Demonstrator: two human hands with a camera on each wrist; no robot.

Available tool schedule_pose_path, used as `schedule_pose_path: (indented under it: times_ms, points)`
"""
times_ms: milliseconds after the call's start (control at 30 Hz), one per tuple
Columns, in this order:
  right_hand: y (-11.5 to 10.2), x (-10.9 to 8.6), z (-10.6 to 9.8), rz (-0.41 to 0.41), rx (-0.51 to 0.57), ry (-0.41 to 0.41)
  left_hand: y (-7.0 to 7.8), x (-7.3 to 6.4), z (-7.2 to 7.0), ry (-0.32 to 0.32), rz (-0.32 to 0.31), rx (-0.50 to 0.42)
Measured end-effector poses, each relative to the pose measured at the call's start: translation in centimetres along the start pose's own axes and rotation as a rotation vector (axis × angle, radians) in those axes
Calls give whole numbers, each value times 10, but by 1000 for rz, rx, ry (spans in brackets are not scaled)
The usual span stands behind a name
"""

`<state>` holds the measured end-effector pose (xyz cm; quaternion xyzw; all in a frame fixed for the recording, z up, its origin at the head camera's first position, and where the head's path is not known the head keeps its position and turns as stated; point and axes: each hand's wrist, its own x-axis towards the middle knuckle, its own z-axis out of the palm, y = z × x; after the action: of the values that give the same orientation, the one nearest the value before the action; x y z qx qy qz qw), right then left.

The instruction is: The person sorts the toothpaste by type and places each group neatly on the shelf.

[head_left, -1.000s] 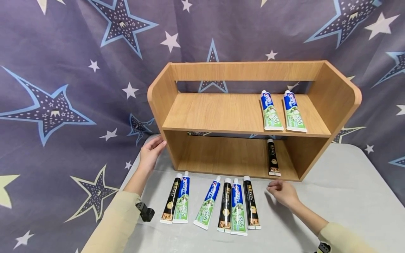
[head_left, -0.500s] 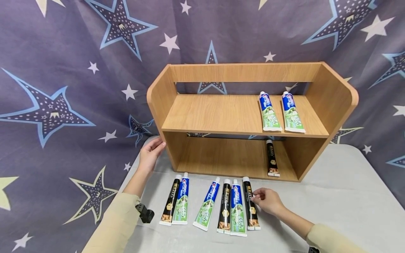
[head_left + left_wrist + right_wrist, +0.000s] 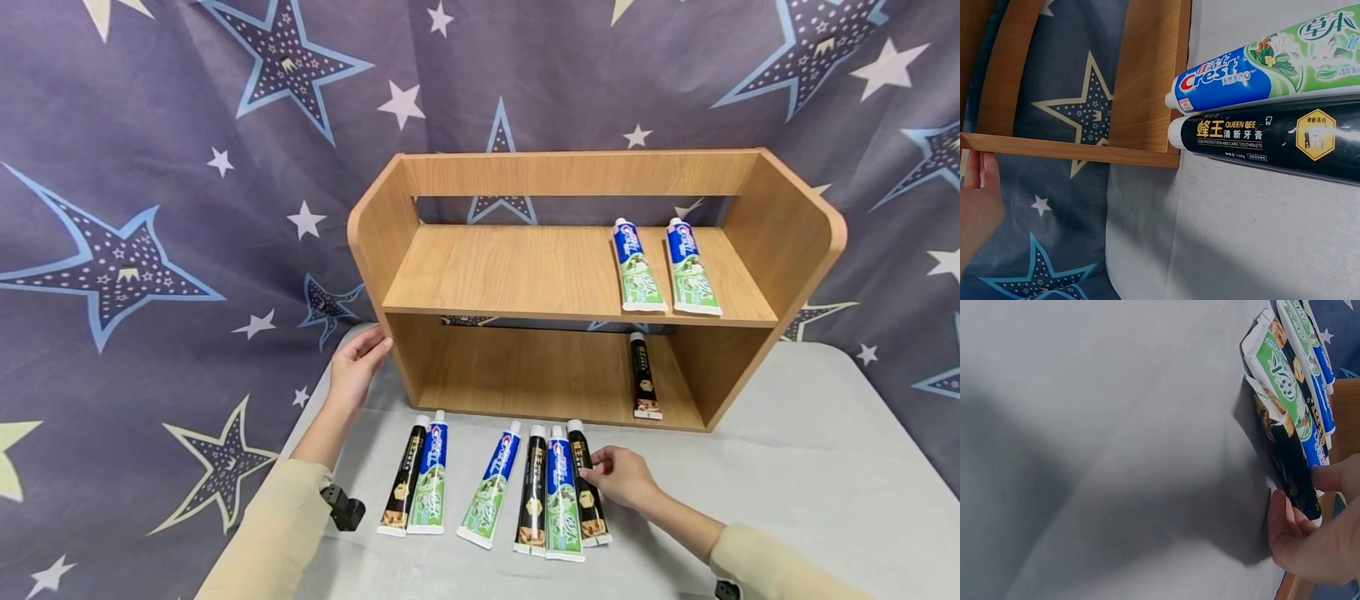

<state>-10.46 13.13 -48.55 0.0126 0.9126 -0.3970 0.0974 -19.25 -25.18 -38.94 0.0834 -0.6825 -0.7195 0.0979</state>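
Note:
At the wooden shelf's (image 3: 510,267) left side, my left hand (image 3: 358,364) touches the outer panel, its fingers fairly straight in the left wrist view. My right hand (image 3: 621,477) pinches a black toothpaste tube (image 3: 588,500), the rightmost in the row on the table. The right wrist view shows the thumb (image 3: 1330,477) on one side of that tube and the fingers on the other. Against it lies a blue-and-green Crest toothpaste tube (image 3: 562,508), with another black tube (image 3: 532,500) to its left.
Further left on the table (image 3: 795,483) lie a slanted Crest tube (image 3: 490,487) and a black and Crest pair (image 3: 428,483). Two Crest tubes (image 3: 639,271) rest on the upper shelf, right side. One black tube (image 3: 644,379) lies on the lower shelf. A star-patterned curtain (image 3: 225,208) hangs behind.
My right hand has moved left from beside the row to the rightmost black tube and taken hold of it. That tube has shifted slightly left against the Crest tube. The left hand stays put.

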Motion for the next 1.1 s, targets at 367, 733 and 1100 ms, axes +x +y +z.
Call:
schedule_pose_path:
  times_ms: [367,733,1100]
  points:
    - [-3,4,1,65,53,-11,2,1,1,11,6,7]
    - [-2,7,-2,200,252,-47,-1,1,1,19,2,-4]
    - [0,8,-8,238,345,-75,-3,1,2,25,-9,-27]
